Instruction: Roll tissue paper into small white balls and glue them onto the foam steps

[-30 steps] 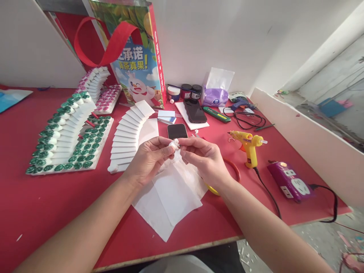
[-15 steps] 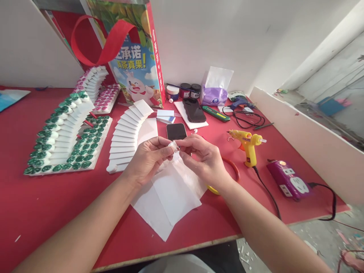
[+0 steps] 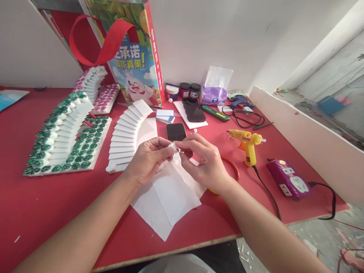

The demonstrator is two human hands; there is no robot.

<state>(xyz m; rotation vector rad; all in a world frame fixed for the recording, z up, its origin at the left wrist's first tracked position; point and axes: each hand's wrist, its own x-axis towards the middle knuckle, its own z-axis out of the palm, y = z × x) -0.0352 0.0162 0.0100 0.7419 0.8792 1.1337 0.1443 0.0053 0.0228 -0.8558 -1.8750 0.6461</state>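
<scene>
White piece (image 3: 173, 146) sits pinched in left hand (image 3: 148, 159).

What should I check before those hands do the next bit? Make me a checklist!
1. Small white piece held: ok, pinched in the left hand's fingers.
2. Right hand gripping it too: cannot tell; its fingers are right at the piece.
3. White sheets below the hands: ok.
4. Yellow glue gun away from both hands: ok, it lies apart from them.
5. Glue gun cool: cannot tell.
6. Red-and-yellow handles uncovered: not ok, partly hidden by the right hand.
</scene>
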